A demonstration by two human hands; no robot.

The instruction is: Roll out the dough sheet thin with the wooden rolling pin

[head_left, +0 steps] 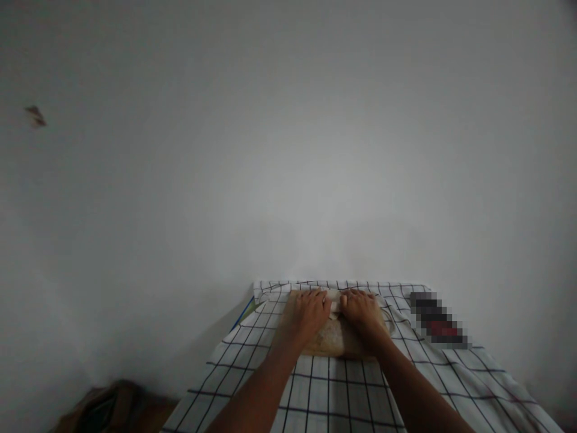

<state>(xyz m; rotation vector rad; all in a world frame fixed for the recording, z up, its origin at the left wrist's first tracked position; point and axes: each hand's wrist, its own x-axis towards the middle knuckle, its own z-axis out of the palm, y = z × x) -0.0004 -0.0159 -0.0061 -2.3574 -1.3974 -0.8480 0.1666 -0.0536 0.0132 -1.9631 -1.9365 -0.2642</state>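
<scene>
A wooden board (pixel 331 346) lies on the cloth-covered table, with a light dusting or marks on its surface. On its far half is a pale piece that looks like dough (pixel 334 308), mostly covered by my hands. My left hand (pixel 312 311) presses down on its left side, fingers curled over the far edge. My right hand (pixel 360 308) does the same on the right side, with its fingers bent inward. A narrow gap between the hands shows a strip of the pale piece. Both forearms reach forward, and the fingertips are hard to make out.
A white cloth with dark grid lines (pixel 315 397) covers the table, wrinkled right of the board. At the right edge lies a dark and red item (pixel 439 322), blurred out. A plain wall (pixel 333 150) rises behind. Brown furniture (pixel 108 406) stands low at left.
</scene>
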